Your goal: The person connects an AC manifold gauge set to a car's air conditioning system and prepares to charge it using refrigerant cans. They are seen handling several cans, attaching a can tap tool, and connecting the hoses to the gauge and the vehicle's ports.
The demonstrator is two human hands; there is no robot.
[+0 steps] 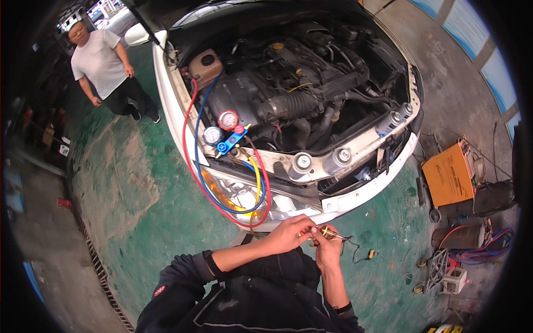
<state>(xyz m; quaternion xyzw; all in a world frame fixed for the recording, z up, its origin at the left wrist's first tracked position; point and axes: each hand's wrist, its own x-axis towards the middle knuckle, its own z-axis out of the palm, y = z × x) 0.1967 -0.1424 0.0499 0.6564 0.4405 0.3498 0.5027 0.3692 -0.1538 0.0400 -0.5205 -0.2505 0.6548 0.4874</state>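
Both my hands meet in front of the car's bumper, over my lap. My right hand (327, 252) is closed around a small brass fitting (325, 232) with a pale metal tip. Close against it, my left hand (290, 234) pinches something small that its fingers mostly hide. Just ahead on the car's front corner sits a blue gauge manifold (232, 141) with a red-rimmed gauge (227, 120) and a pale blue-rimmed gauge (212, 135). Red, blue and yellow hoses hang from it over the headlight (239, 195). A thin hose drops toward my left hand; its end is hidden.
Several metal cans, among them one can (301, 164), stand along the front edge of the open engine bay (288, 83). At right are an orange box (448, 173), a cylinder (458, 237) and coiled hoses (488, 247). A person (102, 69) stands at far left.
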